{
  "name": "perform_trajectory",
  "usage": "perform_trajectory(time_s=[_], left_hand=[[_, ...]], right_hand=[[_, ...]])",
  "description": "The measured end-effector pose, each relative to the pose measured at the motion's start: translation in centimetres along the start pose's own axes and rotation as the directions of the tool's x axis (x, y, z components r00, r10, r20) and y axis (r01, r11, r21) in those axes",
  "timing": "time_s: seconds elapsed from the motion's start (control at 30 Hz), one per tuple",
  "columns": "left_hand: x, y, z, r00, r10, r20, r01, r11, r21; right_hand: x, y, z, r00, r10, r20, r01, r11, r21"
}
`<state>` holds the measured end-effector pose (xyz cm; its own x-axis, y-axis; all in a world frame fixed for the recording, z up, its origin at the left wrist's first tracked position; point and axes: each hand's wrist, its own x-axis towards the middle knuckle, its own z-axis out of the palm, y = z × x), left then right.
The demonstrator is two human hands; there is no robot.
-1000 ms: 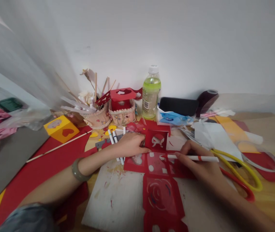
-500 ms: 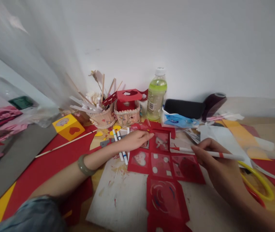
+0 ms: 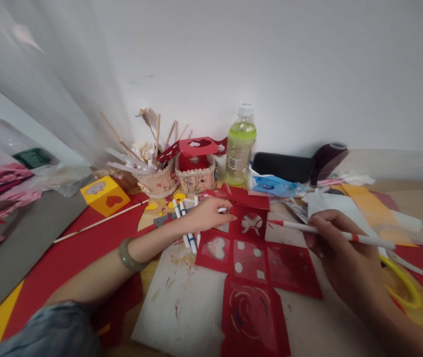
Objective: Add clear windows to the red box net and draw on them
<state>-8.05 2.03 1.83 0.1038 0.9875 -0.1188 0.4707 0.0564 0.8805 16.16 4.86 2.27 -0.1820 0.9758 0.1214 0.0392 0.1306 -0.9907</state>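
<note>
A red paper cut-out point(image 3: 230, 277) of joined square panels lies over a white board point(image 3: 181, 307). Clear film windows show a heart, small white shapes and coloured swirls. Its far panel is tilted upright, showing a white cut shape with red lines. The bent fingers of my left hand point(image 3: 211, 214) close at this panel's left edge. A small white piece shows by those fingers; its kind is unclear. My right hand point(image 3: 339, 243) grips a white marker point(image 3: 373, 241) with a red band. Its red tip points left, just right of the raised panel and apart from it.
Several capped markers point(image 3: 191, 238) lie under my left forearm. Behind stand a drink bottle point(image 3: 239, 148), decorated pots point(image 3: 159, 182) and a tissue pack point(image 3: 274, 186) with a black phone point(image 3: 283, 163). A yellow paper cube point(image 3: 103, 196) is left; yellow-handled scissors point(image 3: 406, 285) lie right.
The far panel has tipped up from lying flatter, and the sheet has shifted slightly. My left fingers have bent more. The marker has moved slightly right and up, away from the panel.
</note>
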Motion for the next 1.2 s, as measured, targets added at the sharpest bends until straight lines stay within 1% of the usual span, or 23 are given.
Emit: perform_trajectory(time_s=[0.07, 0.1, 0.13, 0.23, 0.33, 0.4, 0.43, 0.57, 0.67, 0.8, 0.9, 0.93, 1.0, 1.07, 1.1, 1.13, 1.2], left_hand=[[0.0, 0.1, 0.0, 1.0, 0.018, 0.007, -0.018, 1.0, -0.018], [-0.1, 0.1, 0.0, 1.0, 0.028, 0.012, -0.028, 0.999, -0.03], [-0.1, 0.2, 0.1, 0.999, 0.037, 0.02, -0.037, 0.998, -0.045], [-0.5, 0.6, 0.3, 0.997, 0.053, 0.054, -0.047, 0.994, -0.102], [-0.9, 0.9, 0.8, 0.996, 0.055, 0.073, -0.043, 0.987, -0.158], [-1.1, 1.0, 1.1, 0.996, 0.052, 0.075, -0.038, 0.982, -0.184], [-1.2, 1.0, 1.2, 0.996, 0.05, 0.076, -0.035, 0.98, -0.194], [-1.3, 1.1, 1.4, 0.996, 0.048, 0.076, -0.031, 0.977, -0.212], [-1.3, 1.2, 1.4, 0.996, 0.05, 0.074, -0.034, 0.978, -0.207], [-1.4, 1.3, 1.3, 0.995, 0.054, 0.078, -0.037, 0.978, -0.206], [-1.4, 1.3, 1.4, 0.996, 0.051, 0.078, -0.034, 0.978, -0.207], [-1.4, 1.3, 1.5, 0.996, 0.05, 0.073, -0.034, 0.978, -0.206], [-1.5, 1.4, 1.5, 0.997, 0.052, 0.061, -0.038, 0.978, -0.203], [-1.7, 1.9, 1.4, 0.998, 0.067, 0.003, -0.065, 0.979, -0.192], [-1.9, 2.3, 1.2, 0.994, 0.086, -0.066, -0.096, 0.978, -0.183], [-2.2, 2.8, 1.0, 0.981, 0.112, -0.156, -0.139, 0.975, -0.173], [-3.1, 4.0, 0.7, 0.928, 0.164, -0.334, -0.23, 0.959, -0.166]], right_hand=[[0.1, -0.2, 0.1, 0.998, 0.002, -0.063, 0.001, 0.999, 0.045], [0.1, -0.3, 0.1, 0.997, 0.015, -0.073, -0.012, 0.999, 0.038], [0.2, -0.4, 0.2, 0.998, 0.033, -0.057, -0.032, 0.999, 0.015], [0.3, -0.6, 0.2, 0.991, 0.078, 0.106, -0.065, 0.991, -0.121], [0.3, -0.9, 0.1, 0.961, 0.071, 0.269, 0.005, 0.963, -0.271], [0.3, -1.2, 0.1, 0.941, 0.07, 0.332, 0.038, 0.951, -0.308], [0.3, -1.3, 0.1, 0.936, 0.074, 0.344, 0.038, 0.951, -0.306], [0.3, -2.0, 0.5, 0.942, 0.114, 0.317, -0.026, 0.962, -0.271], [0.2, -2.1, 0.5, 0.936, 0.141, 0.323, -0.06, 0.967, -0.249], [0.3, -1.7, 0.1, 0.934, 0.117, 0.338, -0.023, 0.962, -0.271], [0.2, -1.5, -0.2, 0.919, 0.122, 0.374, -0.037, 0.973, -0.228], [0.2, -1.5, -0.3, 0.921, 0.12, 0.37, -0.038, 0.974, -0.223], [0.0, -1.5, -0.2, 0.943, 0.079, 0.324, 0.007, 0.967, -0.254], [-0.2, -1.5, -0.1, 0.961, 0.005, 0.277, 0.088, 0.942, -0.323], [-0.3, -1.5, -0.1, 0.964, -0.037, 0.264, 0.133, 0.925, -0.355], [-0.4, -1.4, -0.2, 0.964, -0.083, 0.253, 0.18, 0.905, -0.385], [-0.8, -1.3, -0.3, 0.953, -0.197, 0.232, 0.284, 0.848, -0.448]])
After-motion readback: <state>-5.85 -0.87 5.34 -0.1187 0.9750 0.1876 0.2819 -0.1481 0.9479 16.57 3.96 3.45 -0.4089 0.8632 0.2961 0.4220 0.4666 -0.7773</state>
